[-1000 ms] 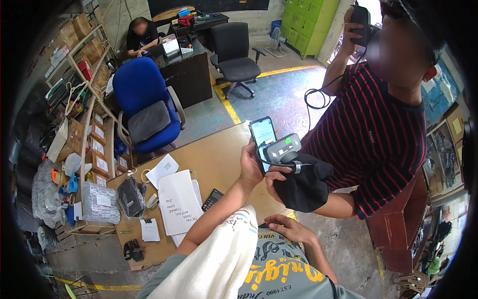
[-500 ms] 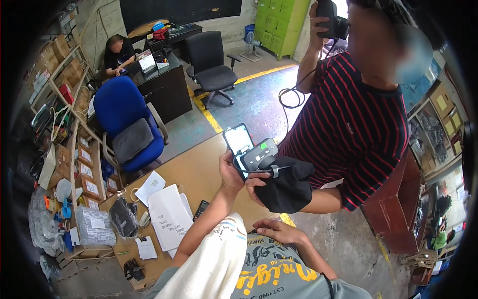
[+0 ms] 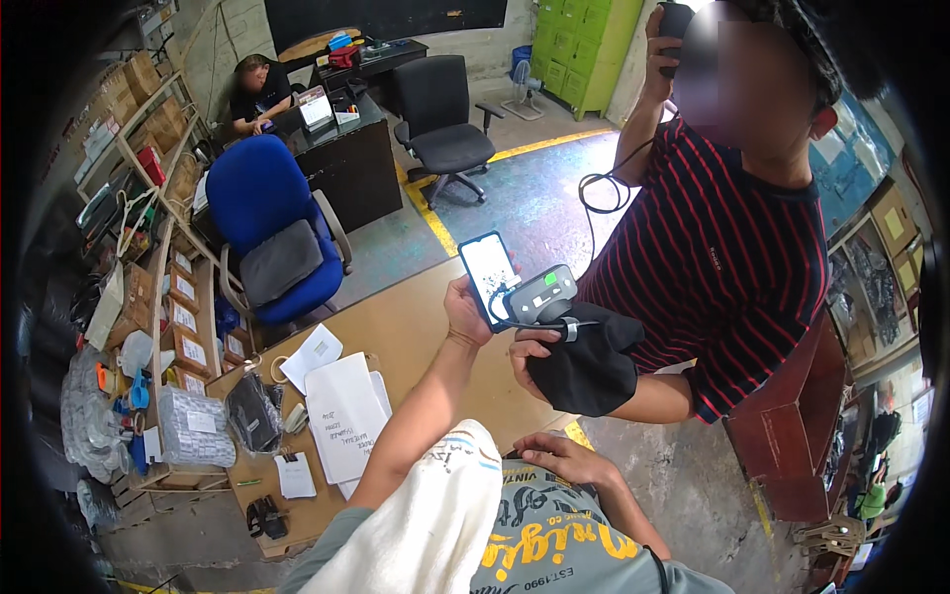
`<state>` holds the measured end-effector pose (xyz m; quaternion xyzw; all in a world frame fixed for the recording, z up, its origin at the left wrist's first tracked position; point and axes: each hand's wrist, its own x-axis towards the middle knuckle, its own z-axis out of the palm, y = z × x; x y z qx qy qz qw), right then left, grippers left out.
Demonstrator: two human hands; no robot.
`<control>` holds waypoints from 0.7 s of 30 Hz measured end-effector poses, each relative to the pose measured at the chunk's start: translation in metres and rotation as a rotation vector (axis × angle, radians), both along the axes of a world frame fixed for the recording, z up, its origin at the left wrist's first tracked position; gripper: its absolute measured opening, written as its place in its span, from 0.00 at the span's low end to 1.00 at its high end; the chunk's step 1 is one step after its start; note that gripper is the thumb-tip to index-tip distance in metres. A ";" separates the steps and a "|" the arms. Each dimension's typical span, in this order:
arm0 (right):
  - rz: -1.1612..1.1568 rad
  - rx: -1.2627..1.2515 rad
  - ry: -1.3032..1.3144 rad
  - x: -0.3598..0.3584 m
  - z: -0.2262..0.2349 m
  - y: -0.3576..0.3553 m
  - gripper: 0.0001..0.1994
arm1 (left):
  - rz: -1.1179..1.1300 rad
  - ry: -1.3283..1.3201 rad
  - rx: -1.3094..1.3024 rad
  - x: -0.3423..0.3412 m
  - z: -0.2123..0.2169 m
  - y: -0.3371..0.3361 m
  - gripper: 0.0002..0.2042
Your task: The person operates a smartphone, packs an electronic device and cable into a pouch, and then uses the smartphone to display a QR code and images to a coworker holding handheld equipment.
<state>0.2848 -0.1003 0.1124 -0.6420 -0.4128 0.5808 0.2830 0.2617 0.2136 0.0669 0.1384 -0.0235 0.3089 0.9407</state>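
At the far left, shelves [image 3: 148,287] of cardboard boxes bend with the lens, and the small items on them are too blurred to name. A plastic-wrapped bundle [image 3: 196,426] and a dark pouch [image 3: 252,411] lie on the brown wooden desk [image 3: 396,327], beside loose white papers [image 3: 344,416] whose print cannot be made out. A blue padded office chair [image 3: 272,228] stands behind the desk.

The person's left hand [image 3: 465,315] is raised over the desk and grips the lower edge of a slim smartphone [image 3: 489,272] with a bright white screen (its fingers are mostly hidden behind the phone). A white cloth [image 3: 426,525] drapes over that forearm, covering the elbow.

Just right of the phone, a co-worker's hand [image 3: 534,351] holds a grey boxy device [image 3: 540,295] with a black cable, above a soft black fabric bag [image 3: 584,366]. The two devices look close to touching; I cannot tell if they do.

The right hand [image 3: 554,457] rests flat and open, holding nothing, against the person's grey printed shirt; its wrist is cut off by the body.
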 end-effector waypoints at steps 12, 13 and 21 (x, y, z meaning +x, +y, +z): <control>0.001 -0.008 0.005 0.001 -0.006 -0.003 0.22 | -0.069 0.016 -0.065 0.029 -0.023 -0.005 0.33; -0.011 -0.015 0.017 0.000 -0.005 -0.002 0.21 | -0.086 0.027 -0.065 0.030 -0.025 -0.005 0.32; -0.036 -0.047 0.044 0.003 -0.008 -0.004 0.23 | -0.103 0.030 -0.093 0.039 -0.022 -0.012 0.32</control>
